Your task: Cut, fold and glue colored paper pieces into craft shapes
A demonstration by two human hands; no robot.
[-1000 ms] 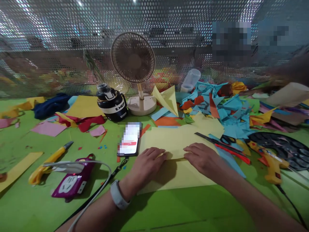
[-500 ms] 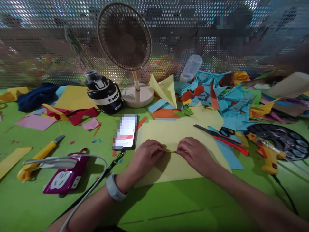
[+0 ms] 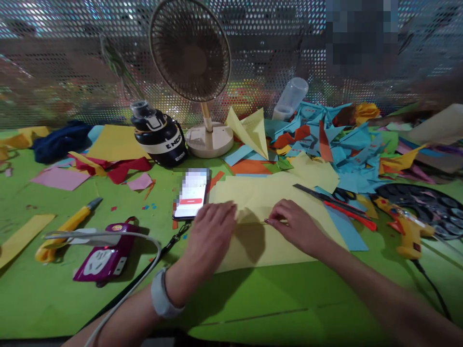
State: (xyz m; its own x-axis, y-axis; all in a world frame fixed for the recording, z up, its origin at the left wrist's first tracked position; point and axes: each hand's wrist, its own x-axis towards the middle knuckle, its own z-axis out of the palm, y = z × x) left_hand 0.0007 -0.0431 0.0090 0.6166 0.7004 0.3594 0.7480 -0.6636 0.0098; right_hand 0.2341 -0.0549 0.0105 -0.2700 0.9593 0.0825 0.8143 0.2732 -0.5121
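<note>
While both hands are working at a large pale-yellow sheet (image 3: 271, 243), that sheet is lying on the green tabletop (image 3: 271, 294) directly before the person, with a thin edge or crease running crosswise between the hands. The left hand (image 3: 213, 229), with a pale band (image 3: 162, 293) circling its wrist, is covering the sheet's left part; its fingers are extending straight and close together, but its thumb is not showing, so whether it is gripping cannot be told. The right hand (image 3: 293, 224) is curling, its thumb and fingertips coming together at the crease; whether paper is being pinched there cannot be told.

Just beyond the left hand, a lit phone (image 3: 191, 195) is lying beside the sheet. To the right, a red-and-black tool (image 3: 350, 214) is lying partly across the sheet, with a yellow glue gun (image 3: 412, 236) and a round black tray (image 3: 401, 193) farther right. To the left, a purple power strip (image 3: 108, 258) is lying near a yellow-handled cutter (image 3: 65, 231). At the back, a black bottle (image 3: 161, 144) and a fan (image 3: 193, 58) are standing upright, well apart from a heap of blue paper pieces (image 3: 354, 149).
</note>
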